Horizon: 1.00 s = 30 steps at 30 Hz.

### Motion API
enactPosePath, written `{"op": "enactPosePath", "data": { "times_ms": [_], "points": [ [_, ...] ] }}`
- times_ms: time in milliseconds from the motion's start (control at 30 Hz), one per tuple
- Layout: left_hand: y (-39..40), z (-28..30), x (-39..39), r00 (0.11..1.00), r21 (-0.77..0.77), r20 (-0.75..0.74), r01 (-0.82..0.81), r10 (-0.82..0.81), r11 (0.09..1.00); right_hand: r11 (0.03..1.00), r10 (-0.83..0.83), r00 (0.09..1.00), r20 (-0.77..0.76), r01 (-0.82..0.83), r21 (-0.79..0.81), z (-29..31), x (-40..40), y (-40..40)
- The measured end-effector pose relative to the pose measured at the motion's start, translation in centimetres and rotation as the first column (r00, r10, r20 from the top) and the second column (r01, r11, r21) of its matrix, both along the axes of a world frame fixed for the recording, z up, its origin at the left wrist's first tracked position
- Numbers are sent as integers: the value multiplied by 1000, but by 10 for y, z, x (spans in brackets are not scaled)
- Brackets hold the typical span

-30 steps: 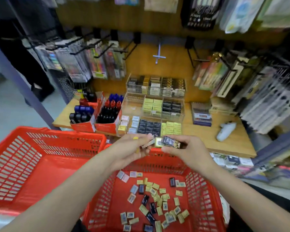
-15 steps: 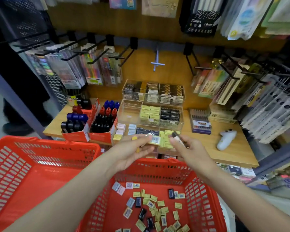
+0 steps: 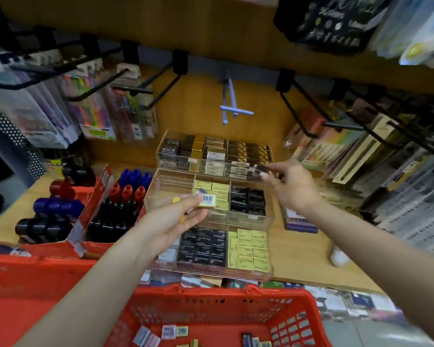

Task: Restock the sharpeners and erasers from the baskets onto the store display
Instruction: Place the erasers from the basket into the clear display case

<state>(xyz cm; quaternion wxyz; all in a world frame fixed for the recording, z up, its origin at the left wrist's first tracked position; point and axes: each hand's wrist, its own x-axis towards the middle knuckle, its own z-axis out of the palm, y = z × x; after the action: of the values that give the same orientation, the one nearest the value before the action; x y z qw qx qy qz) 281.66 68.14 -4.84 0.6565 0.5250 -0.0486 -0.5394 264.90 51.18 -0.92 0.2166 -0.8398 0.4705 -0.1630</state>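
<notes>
My left hand (image 3: pixel 172 221) is palm-up over the front-left part of the clear acrylic tiered display (image 3: pixel 269 246), fingers curled around a small stack of items. Topmost is a yellow eraser (image 3: pixel 207 202) with its barcode label facing up, pinched under the thumb; a yellow object and something bluish show between the fingers, too blurred to identify.

My right hand (image 3: pixel 290 186) is extended to the right end of the top tier (image 3: pixel 161 149), thumb and fingertips pinching a small dark packaged eraser (image 3: pixel 262 169) at that tier's front edge. I cannot tell whether the item touches the tier.

Display contents: the top tier holds dark and gold packs; the middle tier holds yellow erasers (image 3: pixel 217 194) beside black ones (image 3: pixel 248 200), with its left compartment showing no stock; the bottom tier holds black erasers (image 3: pixel 203 244) left of yellow ones (image 3: pixel 251 249).

The red basket (image 3: pixel 211 300) sits directly below the shelf edge, with loose erasers (image 3: pixel 169 331) on its floor. A second red basket (image 3: pixel 23 284) stands at left. Red cartons of markers (image 3: pixel 120 206) stand left of the display on the wooden shelf (image 3: pixel 306 261).
</notes>
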Motion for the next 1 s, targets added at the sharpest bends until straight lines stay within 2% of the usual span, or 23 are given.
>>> {"op": "enactPosePath", "data": {
  "times_ms": [133, 267, 367, 433, 500, 567, 633, 700, 900, 933, 1000],
  "points": [
    [-9, -4, 12, 999, -2, -29, -18, 18, 1000, 992, -4, 998, 58, 12, -126, 3, 39, -32],
    [-21, -4, 19, 999, -3, -25, -48, 47, 999, 984, -85, 996, -35, 79, -163, -11, 83, -67],
    [-28, -5, 21, 999, -2, 3, -32, 32, 999, 988, -83, 996, -21, 79, -133, -23, 98, -76],
    [-32, -8, 22, 1000, -1, 26, -5, 5, 1000, 993, -36, 999, 12, 37, -116, -26, 93, -73],
    [-34, -11, 21, 999, 1, 41, 12, -12, 1000, 985, 47, 999, 0, -46, -168, -27, 80, -65],
    [-36, -13, 19, 999, 1, 51, 13, -14, 1000, 963, 117, 989, -89, -135, -232, -28, 67, -60],
    [-37, -14, 17, 998, 5, 59, 8, -8, 1000, 949, 166, 963, -212, -215, -231, -30, 59, -60],
    [-37, -14, 14, 998, 7, 60, 4, -5, 1000, 941, 207, 944, -255, -264, -211, -33, 60, -62],
    [-33, -14, 14, 998, 11, 57, -5, 4, 1000, 948, 260, 941, -215, -292, -131, -27, 74, -67],
    [-33, -13, 14, 998, 7, 59, -3, 2, 1000, 948, 246, 949, -198, -279, -157, -24, 72, -64],
    [-32, -10, 15, 998, -3, 55, 6, -6, 1000, 937, 254, 965, -71, -263, -229, -17, 63, -49]
  ]
}}
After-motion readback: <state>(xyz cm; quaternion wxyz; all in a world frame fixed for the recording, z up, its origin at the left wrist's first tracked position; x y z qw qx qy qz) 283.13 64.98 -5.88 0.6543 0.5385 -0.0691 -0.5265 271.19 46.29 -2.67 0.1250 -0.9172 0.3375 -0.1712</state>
